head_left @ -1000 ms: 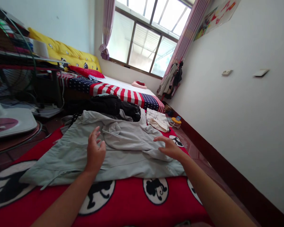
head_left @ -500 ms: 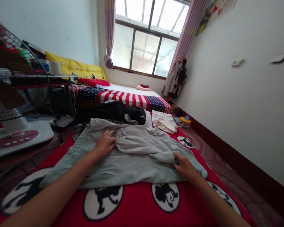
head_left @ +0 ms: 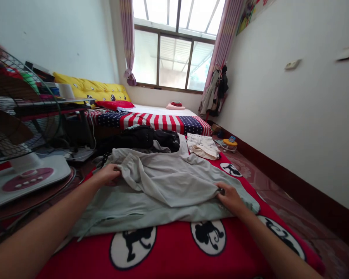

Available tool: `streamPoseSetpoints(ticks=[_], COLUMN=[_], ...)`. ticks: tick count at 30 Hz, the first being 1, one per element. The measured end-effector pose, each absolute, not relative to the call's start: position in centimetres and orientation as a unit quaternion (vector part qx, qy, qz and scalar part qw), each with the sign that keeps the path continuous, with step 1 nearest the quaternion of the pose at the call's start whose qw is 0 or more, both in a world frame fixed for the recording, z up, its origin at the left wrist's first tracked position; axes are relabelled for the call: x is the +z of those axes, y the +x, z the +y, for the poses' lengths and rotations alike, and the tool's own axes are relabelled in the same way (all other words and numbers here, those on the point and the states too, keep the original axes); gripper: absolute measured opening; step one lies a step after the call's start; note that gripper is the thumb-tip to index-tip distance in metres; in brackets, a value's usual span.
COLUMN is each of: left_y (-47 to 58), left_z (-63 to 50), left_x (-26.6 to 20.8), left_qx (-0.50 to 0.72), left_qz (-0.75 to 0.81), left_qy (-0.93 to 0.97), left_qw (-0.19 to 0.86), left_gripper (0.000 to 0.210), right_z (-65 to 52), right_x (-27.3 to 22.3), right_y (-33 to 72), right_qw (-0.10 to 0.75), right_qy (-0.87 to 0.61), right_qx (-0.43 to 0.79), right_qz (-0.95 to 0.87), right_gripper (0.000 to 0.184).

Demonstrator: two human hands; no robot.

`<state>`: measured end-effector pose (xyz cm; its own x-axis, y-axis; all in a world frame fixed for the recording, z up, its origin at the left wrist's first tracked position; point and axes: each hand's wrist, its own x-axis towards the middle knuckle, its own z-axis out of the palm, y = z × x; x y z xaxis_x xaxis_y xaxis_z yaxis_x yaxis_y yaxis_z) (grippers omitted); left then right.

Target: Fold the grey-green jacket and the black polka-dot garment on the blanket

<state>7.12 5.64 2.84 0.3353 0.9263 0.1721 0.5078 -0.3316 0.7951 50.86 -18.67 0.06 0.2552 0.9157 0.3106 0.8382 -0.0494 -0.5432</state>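
A pale grey-green jacket (head_left: pixel 174 180) lies spread on a red blanket (head_left: pixel 174 252) printed with monkey figures in white circles. One sleeve (head_left: pixel 151 174) appears folded across its body, and a pocket slit and a cord show near the lower left. At the left, my left hand (head_left: pixel 109 174) is closed on the gathered end of that sleeve. My right hand (head_left: pixel 228 197) pinches the cloth on the right side, the fingertips partly hidden by folds. Between both hands the cloth hangs in loose creases.
Dark clothes (head_left: pixel 142 137) are heaped behind the jacket. A folded white patterned garment (head_left: pixel 203 146) lies at the back right. A fan (head_left: pixel 26 170) stands on the left, a small yellow stool (head_left: pixel 230 142) on the right. Farther back is a bed (head_left: pixel 163 121).
My left hand has moved left and now grips the sleeve end, drawing it out flatter. My right hand keeps its pinch with little movement. The view has shifted slightly.
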Motion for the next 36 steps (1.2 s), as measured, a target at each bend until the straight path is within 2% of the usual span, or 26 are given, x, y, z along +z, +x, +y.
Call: streamPoseSetpoints(ticks=[4, 6, 11, 15, 17, 20, 22, 25, 31, 36], left_y=[5.4, 5.5, 8.2, 11.4, 12.9, 14.3, 14.5, 14.0, 12.9, 12.6], left_z=[5.4, 5.0, 3.0, 1.8, 1.9, 2.6, 3.2, 3.8, 4.8, 4.7], left_x=[2.5, 2.8, 2.6, 1.8, 1.6, 2.0, 2.9, 5.3, 11.2, 14.5], left_qx=[0.323, 0.331, 0.285, 0.229, 0.178, 0.119, 0.107, 0.134, 0.245, 0.219], left_qz=[0.559, 0.55, 0.344, 0.292, 0.276, 0.25, 0.223, 0.227, 0.336, 0.368], left_qy=[0.705, 0.72, 0.888, 0.927, 0.944, 0.961, 0.969, 0.965, 0.91, 0.897], left_qw=[0.293, 0.263, 0.109, 0.044, 0.024, 0.009, 0.004, 0.0, -0.007, -0.107], left_gripper=[0.033, 0.039, 0.055, 0.066, 0.062, 0.038, 0.023, 0.015, 0.031, 0.032], right_z=[-18.7, -18.6, -18.2, -18.2, -18.2, -18.3, -18.3, -17.6, -14.3, -14.2], right_x=[0.5, 0.7, 0.3, -0.2, -0.1, 0.3, 0.6, 0.9, 1.1, 1.2], right_y=[50.8, 50.9, 51.2, 51.0, 50.6, 49.6, 48.8, 48.1, 48.7, 47.4], right_qw=[0.312, 0.308, 0.319, 0.289, 0.269, 0.24, 0.219, 0.194, 0.263, 0.348], right_qy=[-0.719, -0.722, -0.723, -0.703, -0.692, -0.685, -0.687, -0.708, -0.785, -0.738], right_qx=[0.067, 0.07, 0.055, 0.024, 0.002, -0.029, -0.044, -0.064, -0.11, -0.191], right_qz=[-0.618, -0.615, -0.61, -0.65, -0.669, -0.687, -0.691, -0.676, -0.55, -0.546], right_gripper=[0.037, 0.036, 0.045, 0.054, 0.056, 0.054, 0.053, 0.053, 0.037, 0.043])
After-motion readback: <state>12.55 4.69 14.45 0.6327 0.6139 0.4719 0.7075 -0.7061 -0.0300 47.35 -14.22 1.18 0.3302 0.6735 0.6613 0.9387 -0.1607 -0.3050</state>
